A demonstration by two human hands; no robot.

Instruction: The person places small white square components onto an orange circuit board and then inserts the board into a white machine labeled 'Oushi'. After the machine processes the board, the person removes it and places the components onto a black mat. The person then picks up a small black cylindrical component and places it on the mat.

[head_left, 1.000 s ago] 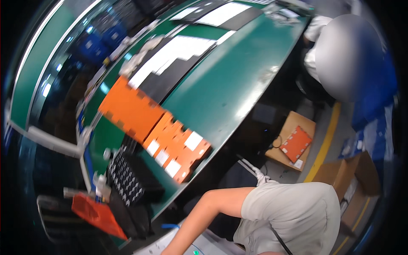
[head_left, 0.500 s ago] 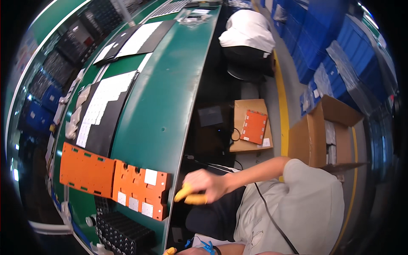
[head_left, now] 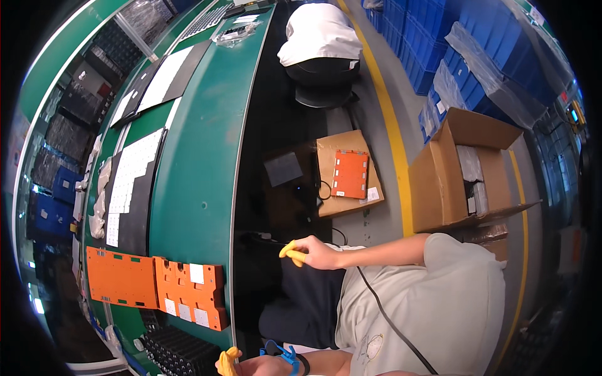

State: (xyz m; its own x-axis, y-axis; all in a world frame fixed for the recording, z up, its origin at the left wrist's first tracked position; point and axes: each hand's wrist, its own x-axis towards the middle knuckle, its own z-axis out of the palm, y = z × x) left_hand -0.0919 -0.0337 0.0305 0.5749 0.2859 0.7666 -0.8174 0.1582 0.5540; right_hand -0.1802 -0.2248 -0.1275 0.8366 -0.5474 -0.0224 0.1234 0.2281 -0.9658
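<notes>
My right hand (head_left: 312,253), with yellow finger cots on its thumb and finger, hovers over my lap, right of the green table's edge. Its fingers are loosely curled with a small gap, and nothing shows between them. At the bottom edge my left hand (head_left: 241,365) is partly cut off, beside the table edge. Its yellow-capped fingers look pressed together; whatever they hold, if anything, is hidden. A blue wrist strap (head_left: 285,356) circles that wrist. Nearby on the table lie two orange plates side by side: a flat slotted plate (head_left: 122,280) and a thicker plate (head_left: 179,289) carrying several white squares.
A stack of black trays (head_left: 179,352) stands beside the orange plates. Farther along the green table (head_left: 188,182) lie black sheets with white pieces (head_left: 128,182). Right of it are a cardboard box with an orange panel (head_left: 351,173), an open carton (head_left: 433,188), a covered stool (head_left: 323,37) and blue bins (head_left: 423,50).
The view has shifted, with the table farther left in the picture. My right hand has drawn back from the table's edge, fingers more curled. More of my left hand shows.
</notes>
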